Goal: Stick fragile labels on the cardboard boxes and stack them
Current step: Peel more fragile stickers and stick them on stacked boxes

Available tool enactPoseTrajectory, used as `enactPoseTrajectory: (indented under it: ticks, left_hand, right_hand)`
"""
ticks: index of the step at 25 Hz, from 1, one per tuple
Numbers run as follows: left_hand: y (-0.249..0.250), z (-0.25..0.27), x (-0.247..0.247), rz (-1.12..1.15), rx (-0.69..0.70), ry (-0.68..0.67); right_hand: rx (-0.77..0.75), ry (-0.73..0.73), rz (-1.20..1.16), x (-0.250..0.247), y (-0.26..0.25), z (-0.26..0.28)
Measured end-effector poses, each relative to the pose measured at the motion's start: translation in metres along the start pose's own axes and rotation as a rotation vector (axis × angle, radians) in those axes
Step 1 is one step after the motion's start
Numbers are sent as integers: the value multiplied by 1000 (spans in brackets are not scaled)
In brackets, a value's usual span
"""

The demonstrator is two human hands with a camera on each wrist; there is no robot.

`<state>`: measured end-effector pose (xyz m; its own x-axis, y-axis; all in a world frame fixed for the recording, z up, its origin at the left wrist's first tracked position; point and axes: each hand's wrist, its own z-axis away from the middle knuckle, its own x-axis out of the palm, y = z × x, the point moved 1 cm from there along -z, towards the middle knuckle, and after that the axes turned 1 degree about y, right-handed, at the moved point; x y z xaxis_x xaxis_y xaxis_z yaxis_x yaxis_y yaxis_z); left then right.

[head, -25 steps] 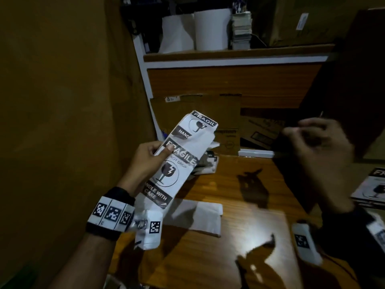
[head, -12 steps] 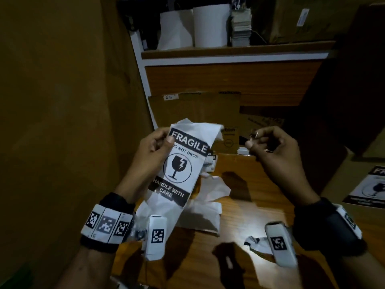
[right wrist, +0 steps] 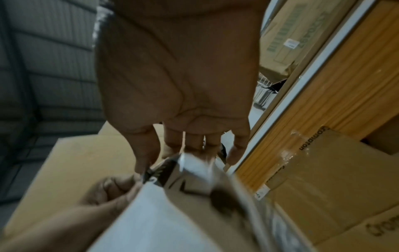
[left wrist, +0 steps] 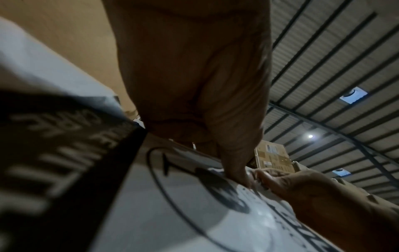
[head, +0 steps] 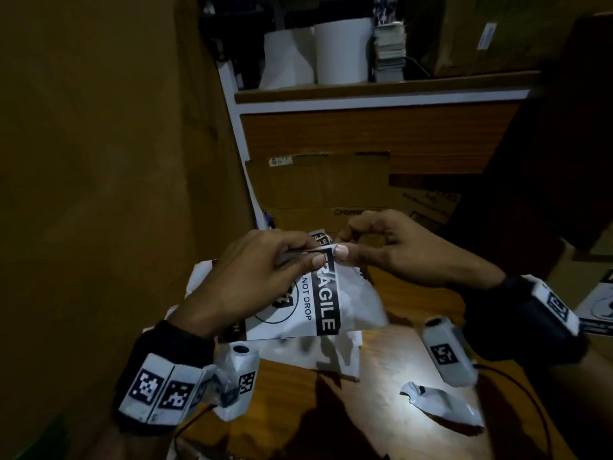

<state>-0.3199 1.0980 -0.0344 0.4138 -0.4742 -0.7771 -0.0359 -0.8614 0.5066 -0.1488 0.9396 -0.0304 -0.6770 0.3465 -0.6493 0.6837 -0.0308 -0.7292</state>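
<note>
Your left hand point(head: 262, 270) pinches the fragile label point(head: 311, 303) at its top edge, and your right hand point(head: 391, 247) pinches the same corner from 3 o'clock. The label's long axis runs 9 to 3, hanging toward 6 above the worktop point(head: 381, 403). One label is held; two cardboard boxes point(head: 318, 184) stand at 12.

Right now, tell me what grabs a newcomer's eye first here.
The black-and-white fragile label at centre frame, pinched at its top edge by the left hand and right hand above the wooden table. Behind it, cardboard boxes lean against the shelf.
</note>
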Motion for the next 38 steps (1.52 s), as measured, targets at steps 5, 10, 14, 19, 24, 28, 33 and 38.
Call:
enactPoseTrajectory:
  ticks: [5,10,14,19,24,28,33,38]
  left_hand:
    - [8,14,0,-168,18,135]
    - [17,23,6,-124,57,321]
    - [47,27,22,-65,77,362]
    - [-21,89,-31,93,-349,628]
    - [34,106,-41,174,-317,900]
    - [61,118,-8,267,-335,955]
    - [77,154,30,258,-400,1035]
    - [82,173,54,312,-436,992]
  right_hand:
    - [-77,140,-20,9,0,7]
    - [-107,296,-157,9,-6,20]
    - [-81,271,-264,15,-10,29]
    - [226,855,-210,-64,50,72]
    - [239,740,-573,-43,53,81]
    - [274,712,-493,-2,81,81]
    - [393,672,-294,63,144,124]
    - [635,763,-230,81,138,135]
